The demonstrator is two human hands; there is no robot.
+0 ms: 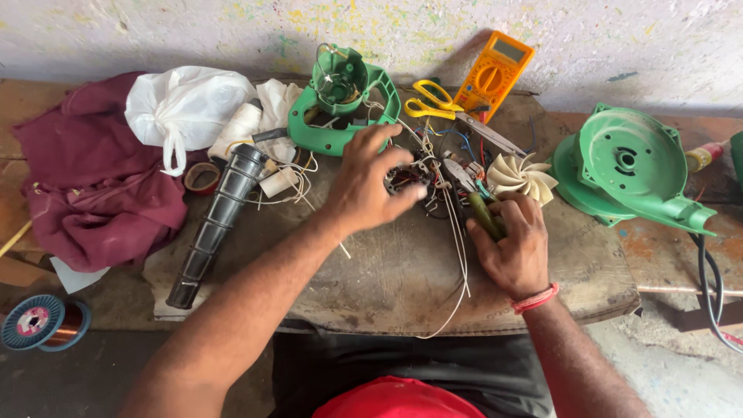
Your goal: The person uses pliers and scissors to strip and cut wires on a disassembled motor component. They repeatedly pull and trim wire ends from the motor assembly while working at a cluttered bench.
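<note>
The left hand is reaching over the bench with fingers spread, its fingertips touching a dark motor stator with loose wires; the right hand is closing around the green handles of pliers, whose nose is lying just beside the stator; a white cord is running down between both hands. Just beyond the right hand a cream fan wheel is lying; further right a green blower housing is resting; beyond the left hand are yellow scissors and an orange multimeter; far left a black ribbed nozzle is lying.
</note>
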